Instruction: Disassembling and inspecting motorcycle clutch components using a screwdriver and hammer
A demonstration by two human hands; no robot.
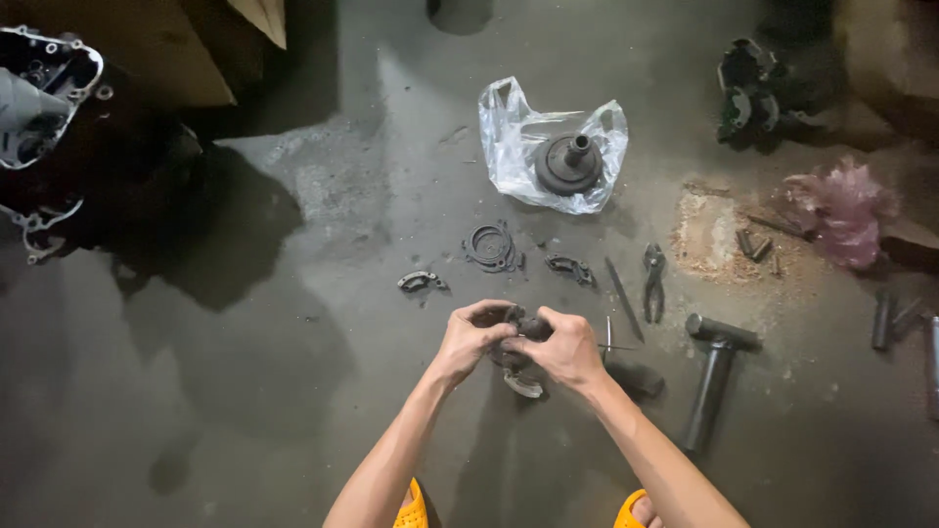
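Head view – left hand [471, 337] and right hand [564, 350] both clenched on a greasy dark metal part [521, 354], pliers [653, 282] just right of the grip.

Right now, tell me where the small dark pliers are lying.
In the head view, the small dark pliers lie on the concrete floor, right of both hands, between a thin metal rod and a heavy hammer.

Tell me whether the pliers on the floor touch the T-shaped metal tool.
Apart. The head view shows bare floor between the pliers and the T-shaped metal tool.
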